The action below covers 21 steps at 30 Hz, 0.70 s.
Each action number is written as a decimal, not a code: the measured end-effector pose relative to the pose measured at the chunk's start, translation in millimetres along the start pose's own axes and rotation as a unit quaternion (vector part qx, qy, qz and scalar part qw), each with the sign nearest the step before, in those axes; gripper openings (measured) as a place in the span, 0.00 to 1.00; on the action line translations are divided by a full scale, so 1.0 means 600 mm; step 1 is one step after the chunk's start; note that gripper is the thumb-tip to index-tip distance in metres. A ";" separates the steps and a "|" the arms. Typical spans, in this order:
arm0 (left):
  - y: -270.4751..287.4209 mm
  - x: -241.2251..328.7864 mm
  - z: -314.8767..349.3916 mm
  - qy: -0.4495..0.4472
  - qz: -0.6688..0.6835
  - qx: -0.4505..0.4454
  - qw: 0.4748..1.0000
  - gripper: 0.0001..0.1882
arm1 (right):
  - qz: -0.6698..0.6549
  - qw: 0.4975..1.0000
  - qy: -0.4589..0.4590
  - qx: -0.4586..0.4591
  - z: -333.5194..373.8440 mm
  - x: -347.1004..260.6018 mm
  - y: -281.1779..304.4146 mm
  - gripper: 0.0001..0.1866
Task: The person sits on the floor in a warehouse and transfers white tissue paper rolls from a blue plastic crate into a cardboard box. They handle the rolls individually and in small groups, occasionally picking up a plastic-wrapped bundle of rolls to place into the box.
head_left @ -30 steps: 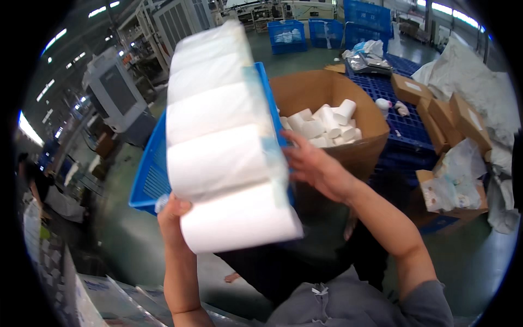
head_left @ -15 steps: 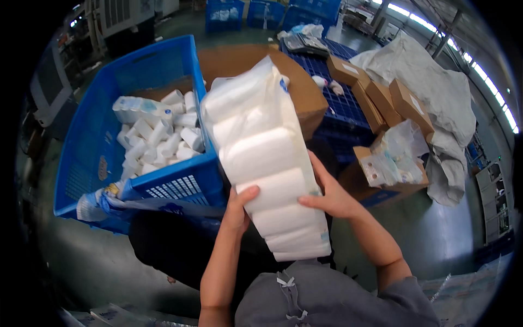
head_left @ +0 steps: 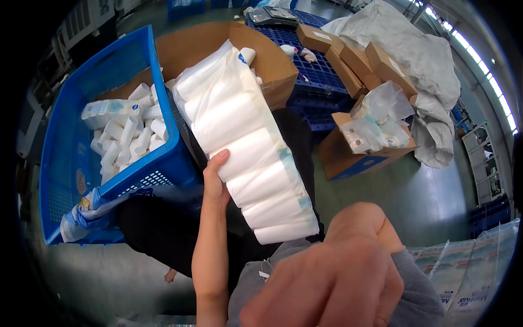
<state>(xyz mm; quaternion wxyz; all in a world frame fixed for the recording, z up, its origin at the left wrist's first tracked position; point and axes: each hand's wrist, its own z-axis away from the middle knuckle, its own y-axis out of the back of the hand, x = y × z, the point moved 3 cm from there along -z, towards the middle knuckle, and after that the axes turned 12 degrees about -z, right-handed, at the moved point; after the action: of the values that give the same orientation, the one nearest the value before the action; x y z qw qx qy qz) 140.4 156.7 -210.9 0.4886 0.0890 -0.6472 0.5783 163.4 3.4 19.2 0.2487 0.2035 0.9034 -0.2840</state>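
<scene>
Holding the long clear pack of white rolls (head_left: pixel 245 147) with your left hand (head_left: pixel 217 177), you have it at the centre of the frame, tilted, its top end pointing to the upper left. Your left thumb presses on the front near the left edge; the other fingers are hidden behind the pack. Your right hand (head_left: pixel 335 278) is at the lower middle, very near to the camera and blurred, with bent fingers; I cannot tell how far it is open or if it has something inside.

On the left side of the frame, the blue crate (head_left: pixel 177 155) contains loose white rolls (head_left: pixel 131 133) and one smaller pack (head_left: pixel 109 110). A brown cardboard box (head_left: pixel 185 49) stands just beside it, at the upper middle.
</scene>
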 end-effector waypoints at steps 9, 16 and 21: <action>-0.005 -0.019 -0.013 -0.009 0.205 -0.137 0.969 0.39 | 0.369 0.929 -0.016 -0.019 -0.023 -0.074 0.091 0.06; -0.013 -0.019 -0.031 -0.044 0.164 -0.157 0.973 0.40 | 0.774 0.610 -0.155 0.072 -0.093 -0.136 0.339 0.15; -0.003 -0.037 -0.043 -0.031 0.173 -0.179 0.968 0.40 | 0.693 0.661 -0.261 0.117 -0.122 -0.114 0.356 0.17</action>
<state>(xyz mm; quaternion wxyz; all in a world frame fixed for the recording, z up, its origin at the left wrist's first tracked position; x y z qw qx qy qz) 166.6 168.0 -230.1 0.3689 -0.0957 -0.7604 0.5259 302.2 194.4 22.0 0.5733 0.7160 0.3584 -0.1739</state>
